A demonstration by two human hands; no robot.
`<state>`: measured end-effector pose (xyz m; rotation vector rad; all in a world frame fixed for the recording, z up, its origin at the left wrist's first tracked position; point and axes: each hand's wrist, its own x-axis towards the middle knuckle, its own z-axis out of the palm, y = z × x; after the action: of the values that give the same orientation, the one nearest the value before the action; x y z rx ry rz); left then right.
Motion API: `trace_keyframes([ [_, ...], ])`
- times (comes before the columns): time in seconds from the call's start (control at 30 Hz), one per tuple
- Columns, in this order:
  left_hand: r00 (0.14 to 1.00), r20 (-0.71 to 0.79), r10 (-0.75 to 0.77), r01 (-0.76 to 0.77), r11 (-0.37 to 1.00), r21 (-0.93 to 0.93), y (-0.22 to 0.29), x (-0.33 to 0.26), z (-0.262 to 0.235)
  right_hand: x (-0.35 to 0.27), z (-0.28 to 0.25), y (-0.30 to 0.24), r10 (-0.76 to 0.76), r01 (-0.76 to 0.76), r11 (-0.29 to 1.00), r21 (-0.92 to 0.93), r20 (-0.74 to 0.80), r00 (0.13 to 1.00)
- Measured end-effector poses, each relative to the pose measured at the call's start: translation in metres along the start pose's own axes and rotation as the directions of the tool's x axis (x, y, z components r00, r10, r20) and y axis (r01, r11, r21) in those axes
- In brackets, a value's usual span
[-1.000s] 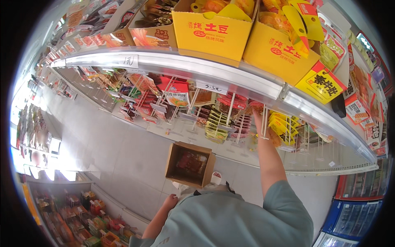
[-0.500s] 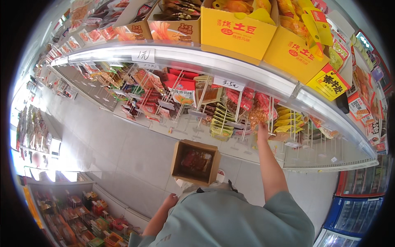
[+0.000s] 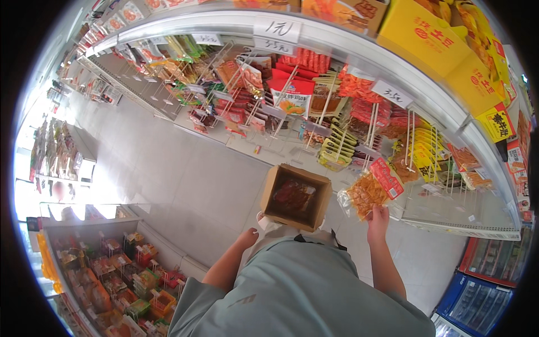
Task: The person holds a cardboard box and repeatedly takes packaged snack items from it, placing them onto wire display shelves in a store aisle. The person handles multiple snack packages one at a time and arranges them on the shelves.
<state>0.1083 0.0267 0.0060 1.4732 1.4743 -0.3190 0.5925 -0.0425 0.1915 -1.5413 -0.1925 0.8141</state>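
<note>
Mid-restock: right hand (image 3: 377, 218) pinching clear snack packet (image 3: 369, 191) just right of open cardboard box (image 3: 296, 196), left hand (image 3: 247, 237) at box's lower-left, grip unclear; next needs hanging on peg hooks (image 3: 387, 135) above box.

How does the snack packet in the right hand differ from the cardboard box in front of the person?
The snack packet is a clear bag of orange pieces with a red header; the cardboard box is plain brown. The packet is sealed and flat; the box stands open at the top, with dark reddish goods inside. The right hand holds the packet up by its lower edge; the left hand is at the box's lower corner. Both are held before the shelves.
</note>
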Motion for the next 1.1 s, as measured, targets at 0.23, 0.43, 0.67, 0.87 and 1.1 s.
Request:
trace_keyframes([
  [0.23,0.998,0.044,-0.038,0.040,0.999,-0.029,-0.035,-0.012,0.013,0.004,0.047,0.063,0.174,0.096,0.808,-0.581,0.391,0.904],
  [0.43,0.995,-0.036,-0.098,0.094,0.989,-0.116,-0.048,-0.035,0.002,0.054,0.126,0.139,0.388,0.258,0.554,-0.792,0.519,0.761],
  [0.67,0.983,-0.119,-0.139,0.129,0.988,-0.085,-0.057,-0.066,-0.007,0.090,0.215,0.185,0.687,0.521,0.135,-0.843,0.458,0.564],
  [0.87,0.986,-0.034,-0.162,0.154,0.975,-0.160,-0.072,-0.065,0.034,0.048,0.206,0.138,0.208,0.608,0.170,-0.775,0.632,0.747],
  [1.1,0.992,-0.071,-0.100,0.093,0.991,-0.097,-0.054,-0.030,0.065,0.126,0.094,0.070,-0.228,0.465,0.610,-0.641,0.421,0.878],
])
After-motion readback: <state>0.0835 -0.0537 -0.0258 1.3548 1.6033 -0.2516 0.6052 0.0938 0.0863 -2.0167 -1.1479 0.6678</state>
